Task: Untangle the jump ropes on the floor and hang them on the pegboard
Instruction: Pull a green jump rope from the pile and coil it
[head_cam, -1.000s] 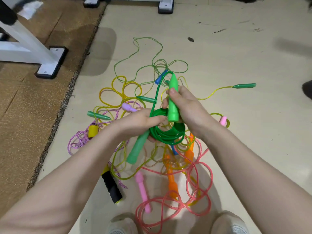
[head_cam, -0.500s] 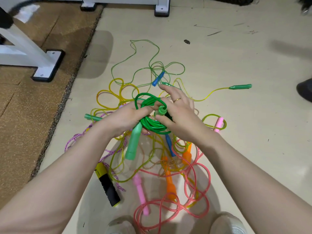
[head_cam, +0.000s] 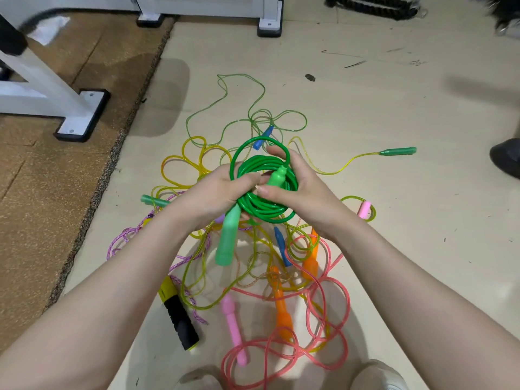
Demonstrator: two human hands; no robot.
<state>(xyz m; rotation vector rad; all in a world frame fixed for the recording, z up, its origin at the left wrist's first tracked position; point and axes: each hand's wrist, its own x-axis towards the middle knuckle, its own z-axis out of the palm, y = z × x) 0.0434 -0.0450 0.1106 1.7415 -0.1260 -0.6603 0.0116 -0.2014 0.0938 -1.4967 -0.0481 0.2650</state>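
A green jump rope (head_cam: 264,205) is wound into a tight coil held above the floor. My left hand (head_cam: 213,194) grips the coil's left side, and one light green handle (head_cam: 228,240) hangs down below it. My right hand (head_cam: 302,190) holds the coil's right side and pinches the second green handle (head_cam: 277,177) against the loops. Under my hands lies a tangle of other ropes: yellow (head_cam: 185,164), pink (head_cam: 318,330) and purple (head_cam: 123,237) cords, with orange handles (head_cam: 281,311), a pink handle (head_cam: 235,330) and a black and yellow handle (head_cam: 177,313). No pegboard is in view.
A brown mat (head_cam: 56,192) covers the floor on the left, with white frame feet (head_cam: 78,119) standing on it. A loose green handle (head_cam: 398,151) lies to the right on a yellow cord. A dark shoe (head_cam: 506,157) sits at the right edge. My own shoes (head_cam: 377,375) show at the bottom.
The second green handle went from upright in my right hand to tucked into the coil. Both hands have closed in round the coil, and one more loop stands up at its top.
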